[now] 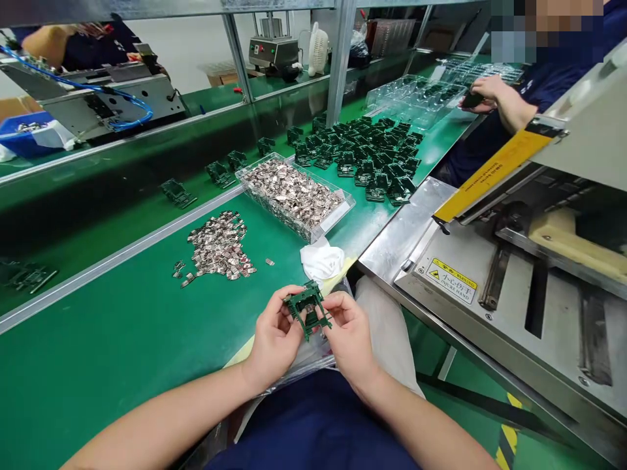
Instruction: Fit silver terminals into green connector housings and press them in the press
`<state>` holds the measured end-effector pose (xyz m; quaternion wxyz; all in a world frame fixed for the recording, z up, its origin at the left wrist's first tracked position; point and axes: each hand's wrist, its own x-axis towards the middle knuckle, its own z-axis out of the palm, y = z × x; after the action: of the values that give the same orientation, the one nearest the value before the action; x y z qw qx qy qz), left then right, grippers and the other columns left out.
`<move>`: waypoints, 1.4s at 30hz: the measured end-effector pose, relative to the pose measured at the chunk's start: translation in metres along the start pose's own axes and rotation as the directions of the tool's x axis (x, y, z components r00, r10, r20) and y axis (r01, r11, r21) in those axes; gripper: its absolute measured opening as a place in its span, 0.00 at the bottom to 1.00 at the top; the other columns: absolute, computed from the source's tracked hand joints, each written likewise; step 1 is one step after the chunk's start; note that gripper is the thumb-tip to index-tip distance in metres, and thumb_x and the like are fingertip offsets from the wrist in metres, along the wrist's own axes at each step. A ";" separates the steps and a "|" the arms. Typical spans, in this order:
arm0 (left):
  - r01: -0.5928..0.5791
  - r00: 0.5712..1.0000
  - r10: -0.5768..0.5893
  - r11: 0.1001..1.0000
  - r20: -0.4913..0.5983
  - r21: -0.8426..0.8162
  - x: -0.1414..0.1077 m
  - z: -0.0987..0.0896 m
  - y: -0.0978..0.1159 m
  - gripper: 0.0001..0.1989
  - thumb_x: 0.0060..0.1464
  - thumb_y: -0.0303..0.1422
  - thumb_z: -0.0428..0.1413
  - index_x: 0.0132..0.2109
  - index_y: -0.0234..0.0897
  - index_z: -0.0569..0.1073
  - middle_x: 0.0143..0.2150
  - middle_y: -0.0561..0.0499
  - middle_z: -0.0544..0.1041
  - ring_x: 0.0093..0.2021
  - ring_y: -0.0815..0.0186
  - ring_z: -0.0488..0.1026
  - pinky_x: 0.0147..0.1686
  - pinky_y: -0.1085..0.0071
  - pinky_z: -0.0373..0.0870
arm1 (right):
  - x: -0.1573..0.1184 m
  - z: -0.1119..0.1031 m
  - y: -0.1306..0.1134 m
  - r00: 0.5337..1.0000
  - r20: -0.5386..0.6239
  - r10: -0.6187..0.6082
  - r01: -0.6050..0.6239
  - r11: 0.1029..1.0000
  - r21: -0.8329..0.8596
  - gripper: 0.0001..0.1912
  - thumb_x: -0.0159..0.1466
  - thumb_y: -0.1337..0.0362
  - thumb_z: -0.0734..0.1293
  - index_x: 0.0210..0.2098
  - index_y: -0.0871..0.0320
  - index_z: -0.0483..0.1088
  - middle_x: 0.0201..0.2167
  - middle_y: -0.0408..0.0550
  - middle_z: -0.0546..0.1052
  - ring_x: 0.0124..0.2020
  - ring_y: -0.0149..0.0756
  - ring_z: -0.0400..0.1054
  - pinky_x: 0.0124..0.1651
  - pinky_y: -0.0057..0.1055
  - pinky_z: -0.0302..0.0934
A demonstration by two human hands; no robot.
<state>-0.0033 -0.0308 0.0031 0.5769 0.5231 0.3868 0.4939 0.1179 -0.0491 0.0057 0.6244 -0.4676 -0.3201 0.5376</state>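
Green worktop (122,346) fills most of what I see from my end, and a lighter metal rail (122,259) runs along its far side, with a darker green strip beyond it. On my right stands a big metal machine (558,333). Its yellow bar (490,173) carries dark lettering; I can pick out "Series", but the smaller line is too fine. Lower down, a warning label (450,281) reads "WARNING" and "INJURE HAND", with Chinese characters and a triangle sign.

Past the machine, a co-worker's hands (482,94) hold a dark part near some clear trays (416,98). Across the strip I have another machine (98,108) with a blue hose, a boxy press (274,52) and a white fan (318,49).

Dark green parts (362,150) lie heaped on the worktop, with more spaced out along the strip. Nearer me is a clear bin (350,202) full of small metal pieces; I can't read anything on the white tag (332,212) at its end. Loose metal pieces (218,245) are piled to its left, and a white cloth (321,261) lies between the bin and the hands.

Held up just in front of the lap is one green frame (308,307). The left hand (274,339) pinches its left side, thumb in front and fingers curled behind; the right hand (350,336) grips the right edge between thumb and bent fingers.
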 end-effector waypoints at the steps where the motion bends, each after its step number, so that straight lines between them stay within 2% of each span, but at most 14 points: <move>1: 0.004 1.000 -0.004 1.000 0.012 0.008 0.001 -0.001 -0.002 0.16 0.55 0.35 0.60 0.49 0.39 0.67 0.37 0.50 0.76 0.31 0.68 0.75 0.32 0.72 0.78 | 0.000 -0.004 0.001 1.000 -0.001 0.001 -0.001 1.000 -0.007 0.16 0.55 0.55 0.75 0.28 0.56 0.67 0.25 0.41 0.72 0.23 0.31 0.67 0.26 0.29 0.68; 4: 0.053 0.998 -0.053 0.998 0.023 0.028 0.008 -0.007 -0.008 0.19 0.55 0.37 0.60 0.51 0.38 0.66 0.38 0.50 0.75 0.32 0.68 0.76 0.32 0.72 0.78 | -0.001 -0.021 0.009 0.995 -0.093 -0.043 0.035 0.995 -0.093 0.17 0.58 0.51 0.72 0.36 0.56 0.69 0.31 0.44 0.74 0.29 0.33 0.69 0.33 0.30 0.69; 6: 0.101 0.995 -0.101 0.995 -0.015 0.017 0.016 -0.012 -0.012 0.23 0.54 0.39 0.61 0.53 0.38 0.63 0.38 0.50 0.75 0.31 0.68 0.77 0.31 0.72 0.78 | -0.002 -0.031 0.019 0.992 -0.129 -0.016 -0.007 0.984 -0.175 0.19 0.59 0.48 0.71 0.38 0.56 0.70 0.32 0.45 0.74 0.30 0.32 0.68 0.34 0.29 0.68; 9: 0.159 0.983 -0.161 0.987 -0.091 -0.024 0.028 -0.016 -0.017 0.28 0.50 0.43 0.63 0.53 0.39 0.61 0.40 0.49 0.76 0.29 0.67 0.79 0.29 0.72 0.78 | -0.003 -0.037 0.039 0.981 0.069 0.180 -0.155 0.949 -0.273 0.21 0.58 0.44 0.69 0.31 0.58 0.71 0.26 0.44 0.73 0.25 0.31 0.65 0.30 0.28 0.63; 11: 0.186 0.975 -0.190 0.981 -0.112 -0.049 0.032 -0.017 -0.019 0.29 0.48 0.43 0.64 0.51 0.39 0.61 0.41 0.48 0.76 0.29 0.67 0.79 0.29 0.72 0.78 | -0.004 -0.033 0.052 0.951 0.202 0.234 -0.168 0.940 -0.297 0.22 0.57 0.44 0.69 0.27 0.58 0.71 0.23 0.43 0.73 0.24 0.31 0.64 0.30 0.28 0.60; 15: 0.207 0.970 -0.213 0.976 -0.117 -0.062 0.033 -0.016 -0.020 0.28 0.48 0.42 0.64 0.50 0.38 0.61 0.40 0.50 0.76 0.30 0.67 0.79 0.28 0.75 0.77 | -0.008 -0.023 0.069 0.960 0.217 0.174 -0.110 0.954 -0.277 0.20 0.60 0.47 0.68 0.24 0.58 0.69 0.20 0.42 0.71 0.23 0.30 0.62 0.29 0.28 0.58; 18: 0.209 0.972 -0.213 0.977 -0.098 -0.051 0.031 -0.017 -0.022 0.27 0.49 0.42 0.64 0.51 0.39 0.61 0.39 0.50 0.76 0.30 0.66 0.80 0.28 0.75 0.77 | -0.012 -0.023 0.075 0.965 0.210 0.154 -0.090 0.954 -0.286 0.18 0.62 0.50 0.67 0.27 0.59 0.71 0.23 0.44 0.73 0.25 0.32 0.65 0.31 0.28 0.60; 21: 0.217 0.972 -0.220 0.975 -0.080 -0.039 0.032 -0.018 -0.023 0.29 0.50 0.41 0.64 0.53 0.39 0.60 0.40 0.49 0.76 0.31 0.65 0.80 0.28 0.73 0.78 | -0.014 -0.026 0.078 0.969 0.223 0.108 -0.026 0.939 -0.343 0.16 0.64 0.52 0.65 0.29 0.58 0.70 0.25 0.45 0.75 0.28 0.33 0.68 0.33 0.29 0.62; 26: 0.217 0.973 -0.219 0.976 -0.077 -0.031 0.034 -0.017 -0.023 0.29 0.50 0.42 0.63 0.53 0.39 0.60 0.40 0.49 0.76 0.31 0.64 0.80 0.30 0.72 0.79 | -0.013 -0.030 0.080 0.961 0.271 0.049 0.080 0.892 -0.445 0.17 0.66 0.53 0.61 0.25 0.57 0.67 0.23 0.44 0.72 0.26 0.33 0.66 0.32 0.28 0.61; 29: 0.212 0.974 -0.213 0.977 -0.080 -0.030 0.034 -0.017 -0.023 0.28 0.51 0.41 0.63 0.54 0.39 0.60 0.39 0.50 0.75 0.31 0.64 0.80 0.30 0.72 0.79 | -0.011 -0.033 0.082 0.944 0.326 0.042 0.141 0.844 -0.518 0.18 0.66 0.56 0.60 0.23 0.57 0.66 0.22 0.44 0.72 0.26 0.33 0.66 0.32 0.28 0.60; 32: 0.209 0.974 -0.211 0.977 -0.083 -0.036 0.034 -0.018 -0.023 0.28 0.51 0.41 0.63 0.54 0.39 0.60 0.39 0.50 0.75 0.31 0.65 0.80 0.30 0.72 0.79 | -0.008 -0.038 0.084 0.919 0.380 0.103 0.160 0.784 -0.599 0.16 0.65 0.61 0.60 0.23 0.57 0.68 0.22 0.44 0.73 0.24 0.31 0.65 0.29 0.27 0.57; 36: 0.209 0.975 -0.212 0.976 -0.068 -0.053 0.033 -0.019 -0.022 0.27 0.51 0.41 0.62 0.54 0.39 0.60 0.39 0.51 0.75 0.32 0.65 0.80 0.31 0.71 0.79 | 0.002 -0.046 0.082 0.910 0.376 0.178 0.171 0.664 -0.728 0.14 0.63 0.68 0.61 0.21 0.58 0.68 0.18 0.43 0.72 0.21 0.32 0.64 0.26 0.26 0.53; 39: 0.203 0.977 -0.207 0.976 -0.049 -0.078 0.033 -0.020 -0.022 0.26 0.52 0.41 0.62 0.53 0.39 0.61 0.39 0.51 0.74 0.34 0.66 0.79 0.31 0.72 0.79 | 0.010 -0.054 0.073 0.912 0.362 0.194 0.198 0.564 -0.802 0.13 0.60 0.73 0.62 0.21 0.58 0.70 0.21 0.46 0.75 0.24 0.36 0.69 0.30 0.28 0.57; 42: 0.178 0.982 -0.184 0.977 -0.039 -0.120 0.033 -0.021 -0.025 0.25 0.52 0.41 0.62 0.52 0.39 0.62 0.38 0.51 0.74 0.33 0.67 0.78 0.32 0.71 0.78 | 0.014 -0.061 0.055 0.912 0.355 0.205 0.216 0.494 -0.842 0.11 0.60 0.73 0.63 0.25 0.58 0.74 0.27 0.51 0.79 0.31 0.41 0.74 0.35 0.30 0.61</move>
<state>-0.0126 0.0070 -0.0223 0.6390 0.4390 0.4177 0.4738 0.1553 -0.0510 -0.0685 0.2231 -0.5924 -0.6712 0.3858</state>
